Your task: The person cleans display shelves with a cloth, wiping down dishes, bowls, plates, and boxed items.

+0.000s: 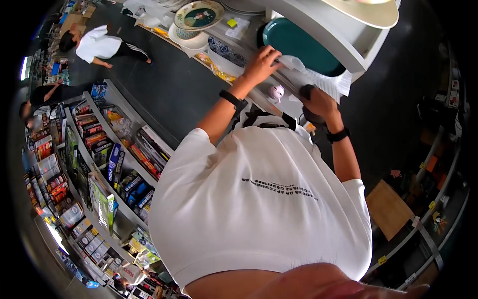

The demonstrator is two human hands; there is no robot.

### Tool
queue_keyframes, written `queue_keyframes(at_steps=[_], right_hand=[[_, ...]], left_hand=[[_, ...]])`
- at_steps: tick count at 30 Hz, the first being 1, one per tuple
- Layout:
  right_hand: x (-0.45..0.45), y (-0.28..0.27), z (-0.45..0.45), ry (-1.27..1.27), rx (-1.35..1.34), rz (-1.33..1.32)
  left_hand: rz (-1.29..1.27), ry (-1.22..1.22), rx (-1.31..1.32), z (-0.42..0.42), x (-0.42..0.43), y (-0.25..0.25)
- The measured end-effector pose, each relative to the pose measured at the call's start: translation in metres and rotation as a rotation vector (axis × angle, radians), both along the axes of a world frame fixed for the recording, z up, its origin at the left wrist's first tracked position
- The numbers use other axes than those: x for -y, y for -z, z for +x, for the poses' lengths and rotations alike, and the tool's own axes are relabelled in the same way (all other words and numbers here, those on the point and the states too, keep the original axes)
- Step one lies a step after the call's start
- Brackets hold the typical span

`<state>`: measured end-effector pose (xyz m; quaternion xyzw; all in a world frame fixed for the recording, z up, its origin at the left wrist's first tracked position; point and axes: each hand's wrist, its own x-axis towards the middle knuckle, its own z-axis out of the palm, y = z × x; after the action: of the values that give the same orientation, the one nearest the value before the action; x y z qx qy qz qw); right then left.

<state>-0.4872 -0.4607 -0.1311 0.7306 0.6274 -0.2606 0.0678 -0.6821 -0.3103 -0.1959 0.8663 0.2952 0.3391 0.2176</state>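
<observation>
Your single view comes from a wide, fisheye camera on your head, aimed steeply down and forward; its round field fades to black at the corners. Nearest the lens, at 6 o'clock, is the skin of your own face [318, 281], cropped by the lower edge. Just beyond, your white short-sleeved T-shirt [264, 199] fills the middle, its print upside down. Your left hand [260, 66] sits near 12 o'clock and your right hand [320, 103] near 1, both farther out, by the pale shelf [323, 30]. The view also takes in tall racks of colourful boxes [99, 159] from 7 to 10 o'clock and dark metal shelving [428, 224] from 3 to 5, both bent by the lens.
</observation>
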Motion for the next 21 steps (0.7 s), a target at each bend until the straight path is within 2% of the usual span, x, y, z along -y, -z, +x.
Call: queue_keyframes(at_steps=[4, 6, 8, 9, 13, 14, 16, 18, 21], right_hand=[[-0.019, 0.021, -0.020, -0.081, -0.079, 0.221], [-0.036, 0.034, -0.031, -0.078, -0.109, 0.329], [-0.051, 0.042, -0.039, -0.115, -0.089, 0.355], [-0.052, 0.045, -0.039, -0.156, -0.059, 0.385], [-0.030, 0.050, -0.027, -0.108, -0.055, 0.365], [-0.019, 0.045, -0.017, -0.120, -0.057, 0.331], [0.004, 0.041, 0.002, -0.114, -0.059, 0.293], [0.027, 0.039, 0.016, -0.155, 0.031, 0.261], [0.036, 0.039, 0.023, -0.126, 0.024, 0.322]], left_hand=[[-0.109, -0.106, 0.012, 0.000, 0.003, -0.010], [0.026, -0.127, 0.076, -0.002, -0.004, -0.006], [-0.333, -0.133, 0.190, -0.003, -0.003, -0.008], [-0.304, -0.122, 0.226, -0.003, -0.004, -0.008], [-0.482, -0.201, 0.143, -0.008, -0.008, -0.001], [-0.511, -0.230, 0.191, -0.007, -0.008, -0.003], [-0.525, -0.221, 0.267, -0.011, -0.014, -0.002], [-0.463, -0.219, 0.257, -0.016, -0.020, 0.002], [-0.448, -0.236, 0.187, -0.013, -0.027, -0.003]])
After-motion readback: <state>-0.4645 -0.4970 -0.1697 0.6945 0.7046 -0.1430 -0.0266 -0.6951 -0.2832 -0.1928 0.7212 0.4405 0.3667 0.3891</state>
